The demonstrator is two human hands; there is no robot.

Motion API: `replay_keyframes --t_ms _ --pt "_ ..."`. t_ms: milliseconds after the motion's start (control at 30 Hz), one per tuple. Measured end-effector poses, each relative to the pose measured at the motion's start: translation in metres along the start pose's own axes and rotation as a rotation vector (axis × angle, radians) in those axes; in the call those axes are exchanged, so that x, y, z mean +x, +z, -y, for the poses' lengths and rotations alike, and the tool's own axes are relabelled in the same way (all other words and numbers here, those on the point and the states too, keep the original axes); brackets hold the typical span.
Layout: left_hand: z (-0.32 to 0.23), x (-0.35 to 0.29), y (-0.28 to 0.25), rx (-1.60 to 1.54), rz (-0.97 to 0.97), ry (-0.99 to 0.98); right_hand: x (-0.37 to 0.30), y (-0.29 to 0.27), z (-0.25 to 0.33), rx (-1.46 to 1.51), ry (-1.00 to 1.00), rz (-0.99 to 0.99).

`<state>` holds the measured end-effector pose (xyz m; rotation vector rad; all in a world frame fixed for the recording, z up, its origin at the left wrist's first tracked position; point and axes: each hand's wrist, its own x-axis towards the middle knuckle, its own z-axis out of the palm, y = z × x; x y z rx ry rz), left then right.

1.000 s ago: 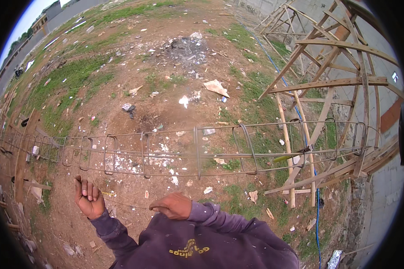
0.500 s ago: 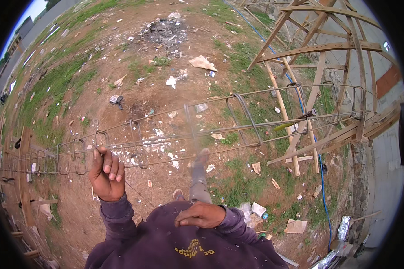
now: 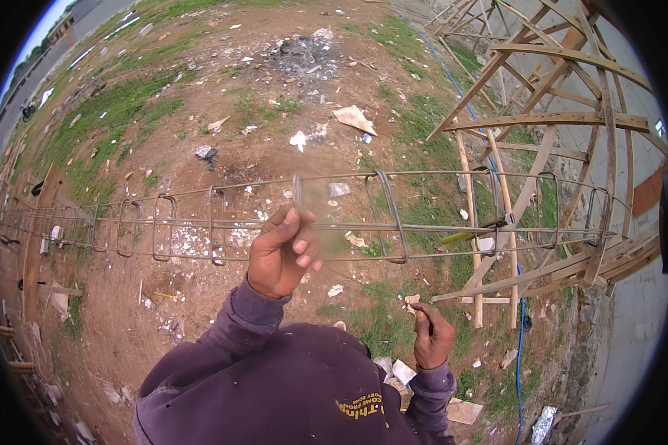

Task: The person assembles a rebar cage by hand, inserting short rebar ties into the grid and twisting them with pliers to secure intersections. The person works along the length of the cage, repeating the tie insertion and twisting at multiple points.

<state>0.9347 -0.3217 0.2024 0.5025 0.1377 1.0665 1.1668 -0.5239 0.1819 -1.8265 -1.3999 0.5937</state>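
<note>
A long rebar cage [image 3: 349, 225] of thin steel bars and rectangular stirrups stretches across in front of me. My left hand [image 3: 280, 252] is raised at its near side, close to a stirrup [image 3: 297, 190] that looks blurred. Its thumb and fingers are pinched; anything between them is too small to make out. Lower and to the right, my right hand [image 3: 432, 335] is held apart from the cage, thumb against the bent forefinger. What it grips, if anything, I cannot make out. A hand tool with yellow-green handles [image 3: 456, 238] rests on the bars at the right.
Wooden trestles [image 3: 549, 119] stand at the right, under the cage's end, beside a grey wall [image 3: 631, 326]. A blue hose [image 3: 519, 356] runs along the ground there. A wooden plank [image 3: 31, 274] stands at the left. Paper scraps and rubble litter the soil and grass.
My left hand has shifted right along the cage, from one stirrup to another. My right hand has moved from in front of my chest out to the right. The whole view has shifted slightly.
</note>
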Motion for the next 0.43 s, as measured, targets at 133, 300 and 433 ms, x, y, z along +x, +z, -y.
replay_keyframes --t_ms 133,300,433 --pt "0.065 0.020 0.011 -0.137 0.150 -0.139 -0.048 -0.036 -0.035 0.072 -0.089 0.545" --pt "0.117 0.013 0.029 -0.187 0.196 -0.248 -0.081 -0.086 -0.092 0.885 -0.015 -0.151" --pt "0.125 0.000 0.035 0.014 0.240 -0.234 -0.055 -0.044 -0.144 -0.068 0.152 0.214"
